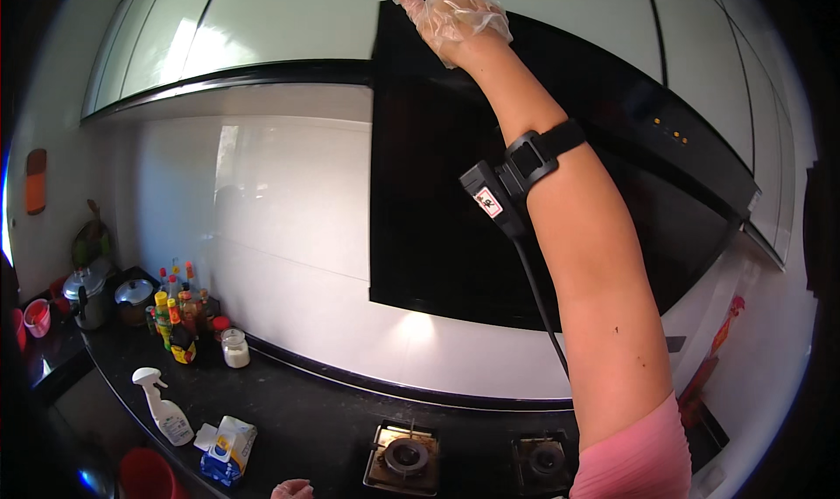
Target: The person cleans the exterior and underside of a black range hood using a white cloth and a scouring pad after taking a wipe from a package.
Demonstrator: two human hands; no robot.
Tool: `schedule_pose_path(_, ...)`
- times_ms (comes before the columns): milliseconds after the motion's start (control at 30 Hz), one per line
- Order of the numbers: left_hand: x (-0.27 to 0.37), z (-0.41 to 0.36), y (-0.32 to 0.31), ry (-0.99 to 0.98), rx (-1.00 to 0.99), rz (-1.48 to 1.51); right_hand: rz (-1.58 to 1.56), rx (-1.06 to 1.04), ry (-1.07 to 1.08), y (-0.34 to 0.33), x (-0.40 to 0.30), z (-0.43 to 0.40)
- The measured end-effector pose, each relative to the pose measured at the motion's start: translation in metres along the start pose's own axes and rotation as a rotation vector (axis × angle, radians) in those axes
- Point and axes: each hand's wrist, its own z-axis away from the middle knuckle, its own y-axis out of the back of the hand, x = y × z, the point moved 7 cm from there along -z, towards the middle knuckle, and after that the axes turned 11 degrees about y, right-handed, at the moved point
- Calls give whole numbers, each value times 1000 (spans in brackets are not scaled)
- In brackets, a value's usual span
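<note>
My right hand [462, 16], in a clear plastic glove, is raised to the upper left edge of a black range hood [446, 190]. Its thumb points left along that edge, and the palm is hidden, so anything under it cannot be seen. A black strap [558, 141] with a small cabled device circles my right forearm. Only the fingers of my left hand [292, 489] show at the bottom edge, above the black countertop [308, 427]. To their left are an opened pack of wipes [228, 450] and a white spray bottle [164, 410].
A gas burner [405, 456] sits below the hood, with a second burner [545, 459] to its right. Sauce bottles [180, 328], a glass jar [235, 348] and pots [134, 299] crowd the left corner. Pale upper cabinets [295, 23] flank the hood. A red bucket [147, 476] is at lower left.
</note>
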Motion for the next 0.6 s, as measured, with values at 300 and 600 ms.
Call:
schedule_pose_path(300,-26,-12,37,38,81,21,99,20,123,-47,-54,-57)
schedule_pose_path(600,-28,-37,32,29,67,-41,161,3,186,-31,-63,-53)
